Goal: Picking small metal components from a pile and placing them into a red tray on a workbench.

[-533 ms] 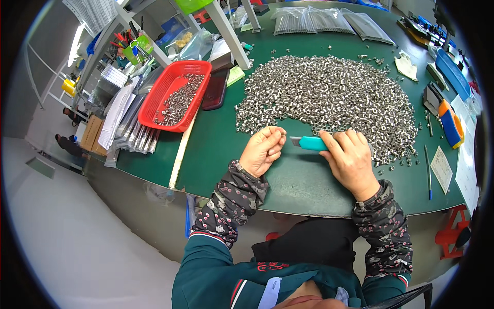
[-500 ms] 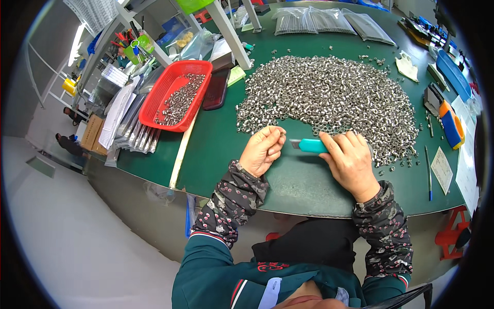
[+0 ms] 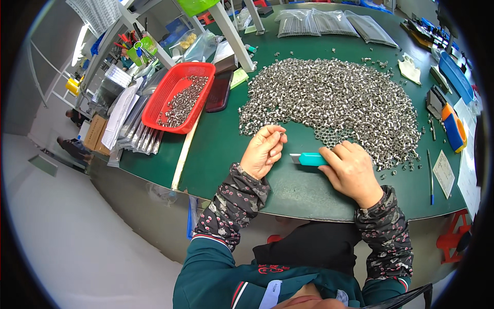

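Nearest the body, both forearms in patterned sleeves rest on the near edge of the green tabletop (image 3: 221, 154). The right hand (image 3: 352, 172) lies flat, its fingers wrapped around a teal utility knife (image 3: 311, 159) whose short blade end points left toward the other hand. The left hand (image 3: 263, 152) is raised a little, its fingers pinched narrow on what looks like one small metal nut (image 3: 282, 135); it is too small to tell more. This looks like a one-by-one step: a piece picked from the heap and brought to the blade for trimming or checking. The next move calls for a steady pinch and keeping fingertips off the blade. Just beyond the hands spreads the big heap of silvery nuts (image 3: 334, 103). Farther left, a red basket (image 3: 203, 69) holds a smaller lot of similar parts.
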Action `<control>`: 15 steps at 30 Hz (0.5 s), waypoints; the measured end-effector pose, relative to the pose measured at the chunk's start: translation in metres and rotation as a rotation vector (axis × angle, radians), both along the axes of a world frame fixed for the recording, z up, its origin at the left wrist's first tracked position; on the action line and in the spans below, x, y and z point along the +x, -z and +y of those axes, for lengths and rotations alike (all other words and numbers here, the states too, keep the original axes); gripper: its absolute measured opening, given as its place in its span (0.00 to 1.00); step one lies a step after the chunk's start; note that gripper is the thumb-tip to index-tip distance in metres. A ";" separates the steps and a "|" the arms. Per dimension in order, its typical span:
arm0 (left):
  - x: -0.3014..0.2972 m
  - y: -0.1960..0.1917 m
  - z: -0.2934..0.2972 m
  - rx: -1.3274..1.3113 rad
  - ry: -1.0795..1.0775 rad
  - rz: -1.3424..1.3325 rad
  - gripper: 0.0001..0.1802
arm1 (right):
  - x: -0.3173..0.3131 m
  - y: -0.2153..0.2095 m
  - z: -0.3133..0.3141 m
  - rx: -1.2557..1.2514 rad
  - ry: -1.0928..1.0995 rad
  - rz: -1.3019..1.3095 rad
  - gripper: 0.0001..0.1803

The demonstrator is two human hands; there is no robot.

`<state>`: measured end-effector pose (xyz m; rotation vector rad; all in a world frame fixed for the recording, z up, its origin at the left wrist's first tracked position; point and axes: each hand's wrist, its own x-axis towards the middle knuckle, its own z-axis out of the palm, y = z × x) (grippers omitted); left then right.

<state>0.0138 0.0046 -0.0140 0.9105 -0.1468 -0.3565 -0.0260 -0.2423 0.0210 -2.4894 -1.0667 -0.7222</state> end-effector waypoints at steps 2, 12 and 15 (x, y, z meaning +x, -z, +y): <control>0.000 0.000 -0.003 0.012 -0.013 -0.026 0.07 | -0.001 -0.001 0.000 0.046 0.037 -0.012 0.16; -0.002 -0.002 -0.007 0.192 -0.071 -0.118 0.08 | 0.000 0.008 0.003 0.125 0.055 0.046 0.16; -0.002 -0.001 -0.007 0.185 -0.060 -0.142 0.08 | 0.000 0.008 0.003 0.133 0.062 0.047 0.16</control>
